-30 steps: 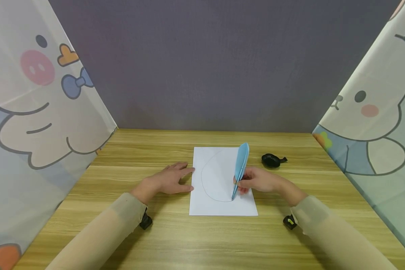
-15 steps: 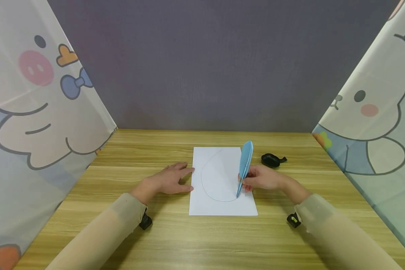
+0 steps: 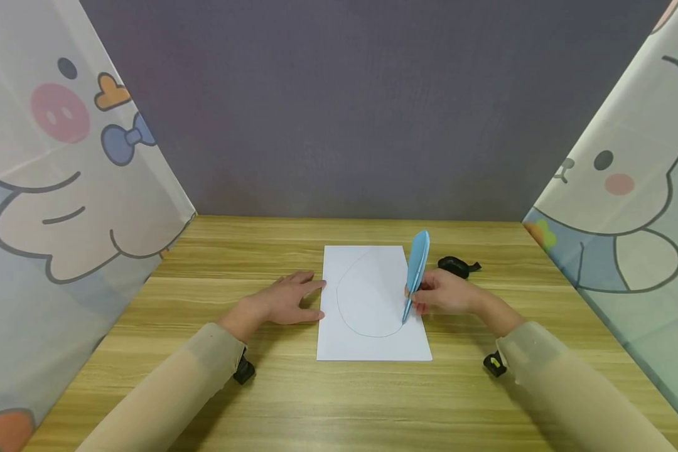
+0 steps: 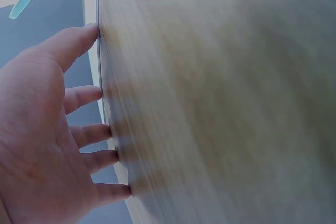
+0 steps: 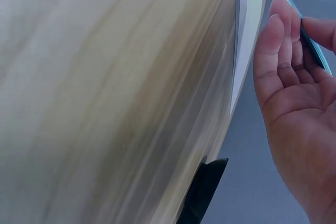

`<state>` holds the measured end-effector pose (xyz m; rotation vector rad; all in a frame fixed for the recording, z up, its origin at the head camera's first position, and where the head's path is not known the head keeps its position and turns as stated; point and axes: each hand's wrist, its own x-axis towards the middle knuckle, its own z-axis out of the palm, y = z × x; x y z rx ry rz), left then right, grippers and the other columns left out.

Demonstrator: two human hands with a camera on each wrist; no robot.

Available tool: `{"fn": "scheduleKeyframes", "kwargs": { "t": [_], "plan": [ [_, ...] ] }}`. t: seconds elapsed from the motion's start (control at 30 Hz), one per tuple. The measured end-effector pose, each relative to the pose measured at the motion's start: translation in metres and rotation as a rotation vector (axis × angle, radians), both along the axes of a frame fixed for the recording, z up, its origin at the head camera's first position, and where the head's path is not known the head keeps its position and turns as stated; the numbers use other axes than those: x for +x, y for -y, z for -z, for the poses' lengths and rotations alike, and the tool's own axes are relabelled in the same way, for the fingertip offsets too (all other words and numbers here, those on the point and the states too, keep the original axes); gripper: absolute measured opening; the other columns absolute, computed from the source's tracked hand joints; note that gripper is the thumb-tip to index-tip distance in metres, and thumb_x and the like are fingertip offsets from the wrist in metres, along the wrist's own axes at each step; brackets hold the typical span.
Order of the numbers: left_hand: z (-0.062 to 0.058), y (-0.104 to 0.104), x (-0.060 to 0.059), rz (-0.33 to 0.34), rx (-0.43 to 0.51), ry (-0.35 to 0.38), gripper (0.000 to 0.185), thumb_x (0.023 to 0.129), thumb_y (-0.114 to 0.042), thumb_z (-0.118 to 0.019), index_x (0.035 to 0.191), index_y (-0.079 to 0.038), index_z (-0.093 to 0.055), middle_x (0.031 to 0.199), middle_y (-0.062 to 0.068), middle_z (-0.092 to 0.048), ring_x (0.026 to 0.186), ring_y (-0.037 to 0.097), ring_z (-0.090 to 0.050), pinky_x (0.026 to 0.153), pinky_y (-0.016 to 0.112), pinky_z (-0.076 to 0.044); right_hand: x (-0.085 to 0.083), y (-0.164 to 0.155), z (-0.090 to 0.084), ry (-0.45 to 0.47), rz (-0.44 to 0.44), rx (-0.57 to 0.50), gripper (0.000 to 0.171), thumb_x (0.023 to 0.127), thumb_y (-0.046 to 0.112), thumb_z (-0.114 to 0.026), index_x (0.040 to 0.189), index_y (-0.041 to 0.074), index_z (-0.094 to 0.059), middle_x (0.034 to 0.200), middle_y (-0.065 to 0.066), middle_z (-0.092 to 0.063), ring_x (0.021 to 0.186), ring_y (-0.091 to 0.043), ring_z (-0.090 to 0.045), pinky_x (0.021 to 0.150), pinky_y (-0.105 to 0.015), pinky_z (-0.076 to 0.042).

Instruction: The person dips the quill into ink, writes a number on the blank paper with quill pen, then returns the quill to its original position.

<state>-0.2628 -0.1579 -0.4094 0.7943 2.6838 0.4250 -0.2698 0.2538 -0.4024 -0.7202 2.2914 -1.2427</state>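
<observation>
Since a second ago the right hand (image 3: 443, 295) has carried the blue feather pen (image 3: 416, 270) rightward and up along the lower right of the curve, and the pencil-thin oval outline (image 3: 367, 295) now runs further round that side; left hand and sheet have not shifted. I read the right hand as pinching the pen low on its shaft, tip touching the white paper (image 3: 373, 348) just inside its right edge, feather vane tilted up and away. In the right wrist view the fingers (image 5: 278, 35) curl round the thin blue shaft. The left hand (image 3: 282, 301) lies flat and relaxed on the wooden table (image 3: 339, 402), fingers spread, tips touching the paper's left edge; the left wrist view shows them pressed straight to the surface. Risks, as I judge them: the sheet is held by fingertips at one edge only, so a firm stroke near the far right could drag or pivot it and break the line; the tip is close to the paper's edge and could run off onto the wood. Paper is smooth, thin, rectangular; table is pale wood grain, matte. A small glossy black object (image 3: 454, 267) sits just behind the right hand, off the paper.
</observation>
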Motion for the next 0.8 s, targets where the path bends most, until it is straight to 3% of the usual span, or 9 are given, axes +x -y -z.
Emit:
{"fn": "scheduleKeyframes", "kwargs": {
  "t": [0.47,0.8],
  "plan": [
    [0.001,0.0,0.0,-0.001,0.003,0.003,0.082,0.106,-0.059,-0.065,0.173,-0.021,-0.037,0.182,0.02,-0.023,0.168,0.05,-0.019,0.135,0.071,-0.017,-0.01,-0.007,-0.002,-0.008,0.06,-0.002,0.027,0.11,0.008,-0.062,0.122,-0.016,-0.065,0.1,-0.021,-0.075,0.088,-0.02,-0.076,0.081,-0.035,-0.068],
    [0.001,-0.001,0.0,-0.003,-0.001,0.003,0.082,0.106,-0.058,-0.065,0.173,-0.02,-0.037,0.182,0.02,-0.022,0.168,0.049,-0.02,0.135,0.071,-0.017,-0.015,-0.008,0.0,-0.01,0.115,0.001,0.023,0.11,0.009,-0.062,0.119,-0.012,-0.068,0.101,-0.021,-0.075,0.089,-0.023,-0.075,0.081,-0.034,-0.067]
  ]
}}
